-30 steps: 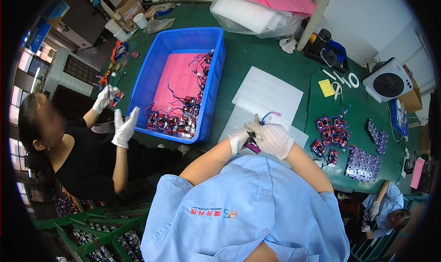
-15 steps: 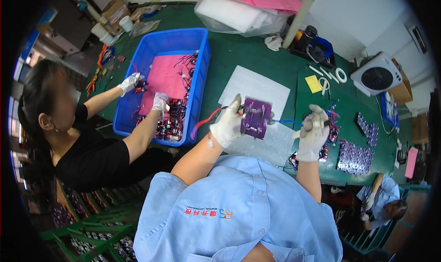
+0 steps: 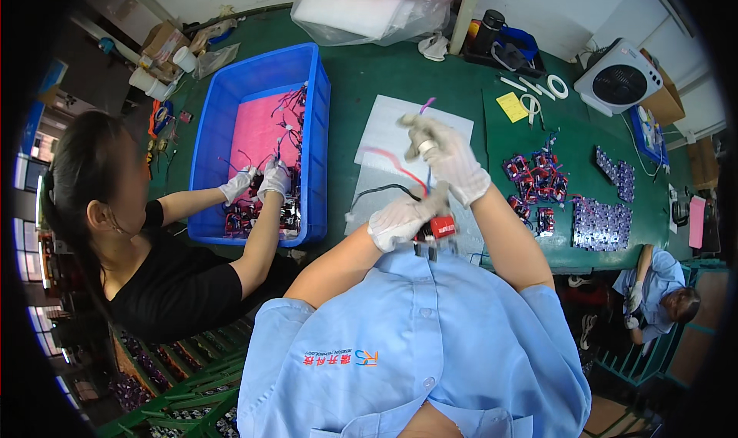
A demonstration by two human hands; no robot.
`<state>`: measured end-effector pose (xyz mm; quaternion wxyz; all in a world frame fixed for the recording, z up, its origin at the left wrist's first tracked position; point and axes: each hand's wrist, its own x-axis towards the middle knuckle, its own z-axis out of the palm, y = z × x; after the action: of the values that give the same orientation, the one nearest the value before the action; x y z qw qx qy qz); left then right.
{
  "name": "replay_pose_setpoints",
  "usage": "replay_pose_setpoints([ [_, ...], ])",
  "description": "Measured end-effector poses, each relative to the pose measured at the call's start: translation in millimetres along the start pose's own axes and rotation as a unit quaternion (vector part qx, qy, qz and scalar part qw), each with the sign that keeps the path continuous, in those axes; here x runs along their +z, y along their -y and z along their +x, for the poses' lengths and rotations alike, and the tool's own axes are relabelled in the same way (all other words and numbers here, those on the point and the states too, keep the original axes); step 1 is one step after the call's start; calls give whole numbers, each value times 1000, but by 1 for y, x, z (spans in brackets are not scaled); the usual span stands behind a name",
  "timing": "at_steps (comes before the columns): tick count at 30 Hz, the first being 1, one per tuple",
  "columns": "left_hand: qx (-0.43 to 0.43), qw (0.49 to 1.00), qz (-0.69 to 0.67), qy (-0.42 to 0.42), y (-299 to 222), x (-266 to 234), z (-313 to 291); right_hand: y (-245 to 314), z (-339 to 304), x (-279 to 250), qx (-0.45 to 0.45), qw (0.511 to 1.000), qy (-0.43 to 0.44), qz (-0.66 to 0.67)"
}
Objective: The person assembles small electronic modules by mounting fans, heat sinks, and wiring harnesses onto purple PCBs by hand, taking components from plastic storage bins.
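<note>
Close to my chest, my left hand [image 3: 407, 219] is closed round a circuit board, held with its red component [image 3: 440, 227] showing below the fingers. A black wire [image 3: 384, 192] and a blurred red wire [image 3: 388, 158] trail from it to the left. Above it my right hand [image 3: 453, 161], its fingers bent and partly blurred, grips a blue wire [image 3: 428, 178] rising from the board. A purple wire tip [image 3: 427, 104] sticks out past those fingers, and a white band [image 3: 427, 147] circles one finger. White foam sheets [image 3: 377, 131] lie under both hands.
At left, a co-worker's gloved hands [image 3: 274, 180] handle boards inside a blue bin [image 3: 317, 154]. Wired boards [image 3: 536, 178] and purple board panels [image 3: 601, 224] lie at right. Behind them are a yellow note [image 3: 509, 107], tape roll [image 3: 557, 87] and fan [image 3: 619, 83]. Another person [image 3: 657, 288] works lower right.
My right hand has swung left and up, above my left hand. The board has come down toward my chest and turned, from purple face to red component. The co-worker's hands have drawn together.
</note>
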<state>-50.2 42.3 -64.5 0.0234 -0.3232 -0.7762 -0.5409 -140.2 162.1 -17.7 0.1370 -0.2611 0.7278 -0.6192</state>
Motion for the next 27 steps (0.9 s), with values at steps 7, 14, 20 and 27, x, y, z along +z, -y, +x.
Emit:
replay_pose_setpoints([
  [7, -346, 728, -469, -360, 16, -16, 4, -23, -44, 25, -72, 988, -95, 100],
  [14, -342, 642, -636, -257, -9, -16, 12, 22, -77, 26, 94, 989, -98, 59],
  [20, -304, 695, -637, -139, 13, -5, -2, 41, -85, 28, 121, 967, -118, 191],
  [27, -312, 830, -458, -68, -2, -12, -36, 44, -79, 8, 157, 955, -210, 140],
])
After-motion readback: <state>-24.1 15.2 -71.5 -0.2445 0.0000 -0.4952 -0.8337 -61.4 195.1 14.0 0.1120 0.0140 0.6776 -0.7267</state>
